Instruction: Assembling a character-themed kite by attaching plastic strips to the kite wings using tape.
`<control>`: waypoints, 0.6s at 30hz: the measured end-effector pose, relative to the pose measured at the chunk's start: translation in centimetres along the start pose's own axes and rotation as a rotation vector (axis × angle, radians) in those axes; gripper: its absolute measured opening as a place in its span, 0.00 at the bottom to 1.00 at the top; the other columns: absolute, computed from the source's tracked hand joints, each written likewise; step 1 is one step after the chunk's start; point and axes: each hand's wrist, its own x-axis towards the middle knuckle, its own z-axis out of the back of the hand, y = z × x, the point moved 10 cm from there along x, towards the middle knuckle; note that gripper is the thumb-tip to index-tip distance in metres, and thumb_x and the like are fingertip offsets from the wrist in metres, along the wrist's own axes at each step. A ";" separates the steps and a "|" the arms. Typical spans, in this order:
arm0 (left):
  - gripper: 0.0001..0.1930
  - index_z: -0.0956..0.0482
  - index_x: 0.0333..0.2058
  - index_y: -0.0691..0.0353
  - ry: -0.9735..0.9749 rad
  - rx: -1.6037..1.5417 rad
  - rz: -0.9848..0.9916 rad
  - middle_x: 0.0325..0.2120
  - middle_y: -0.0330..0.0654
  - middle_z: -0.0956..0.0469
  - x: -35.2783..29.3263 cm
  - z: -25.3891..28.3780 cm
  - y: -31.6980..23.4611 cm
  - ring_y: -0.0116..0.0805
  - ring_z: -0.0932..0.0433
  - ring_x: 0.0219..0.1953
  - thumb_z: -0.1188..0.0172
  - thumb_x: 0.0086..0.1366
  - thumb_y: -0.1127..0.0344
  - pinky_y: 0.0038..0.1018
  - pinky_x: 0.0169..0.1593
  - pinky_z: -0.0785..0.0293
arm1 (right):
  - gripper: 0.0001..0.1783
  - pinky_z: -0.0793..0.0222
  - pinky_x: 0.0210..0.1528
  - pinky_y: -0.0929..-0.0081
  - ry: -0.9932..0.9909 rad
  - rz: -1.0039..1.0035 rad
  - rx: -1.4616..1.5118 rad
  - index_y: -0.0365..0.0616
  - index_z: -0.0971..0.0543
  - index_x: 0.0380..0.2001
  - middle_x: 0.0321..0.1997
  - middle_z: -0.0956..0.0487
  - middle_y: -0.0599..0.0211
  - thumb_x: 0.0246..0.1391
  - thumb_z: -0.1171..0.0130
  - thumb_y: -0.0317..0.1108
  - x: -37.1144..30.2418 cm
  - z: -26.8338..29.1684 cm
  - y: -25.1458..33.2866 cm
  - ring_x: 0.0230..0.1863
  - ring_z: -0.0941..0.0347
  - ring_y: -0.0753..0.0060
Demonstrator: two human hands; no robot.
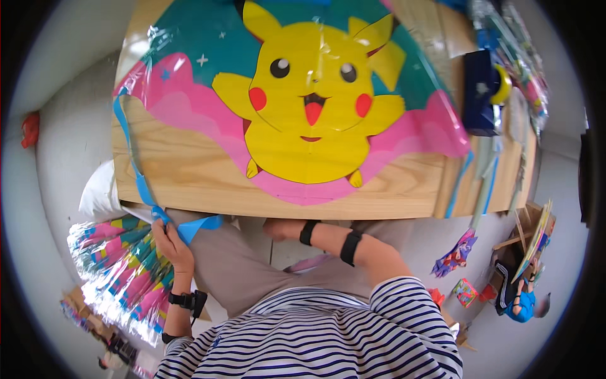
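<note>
A large kite (315, 95) with a yellow cartoon animal on teal and pink lies flat on a wooden table (202, 183). A blue ribbon tail (136, 170) runs down its left side and over the table's front edge. My left hand (169, 243) is below that edge, pinching the ribbon's lower end. My right hand (281, 227) reaches under the table's front edge at the middle; its fingers are hidden there, and what it touches cannot be seen.
A stack of wrapped colourful kites (123, 278) lies on the floor at my left. More packaged kites (511, 57) and a dark blue box (483, 91) crowd the table's right end. Small kites and cardboard (524, 252) lie on the floor at right.
</note>
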 end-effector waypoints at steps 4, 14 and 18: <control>0.07 0.31 0.41 0.72 -0.131 -0.025 -0.101 0.33 0.54 0.29 -0.7 0.6 1.0 0.49 0.30 0.35 0.53 0.68 0.73 0.34 0.44 0.32 | 0.11 0.32 0.31 0.59 0.163 0.370 0.152 0.34 0.22 0.21 0.22 0.25 0.49 0.44 0.42 0.34 -11.3 16.2 11.8 0.25 0.29 0.51; 0.06 0.31 0.39 0.70 -0.170 0.006 -0.158 0.32 0.57 0.30 -0.3 -0.1 -0.4 0.55 0.31 0.35 0.53 0.65 0.75 0.37 0.43 0.32 | 0.09 0.37 0.31 0.50 -1.356 -0.600 -1.005 0.41 0.24 0.33 0.22 0.27 0.48 0.59 0.48 0.35 -59.9 49.9 -17.1 0.31 0.26 0.45; 0.05 0.31 0.37 0.69 -0.167 0.065 -0.131 0.31 0.57 0.32 -0.5 0.9 -1.2 0.55 0.32 0.34 0.54 0.64 0.75 0.37 0.42 0.33 | 0.23 0.32 0.38 0.56 -1.684 -0.641 -0.272 0.33 0.22 0.24 0.28 0.23 0.42 0.53 0.42 0.48 -62.9 47.1 -24.2 0.34 0.26 0.41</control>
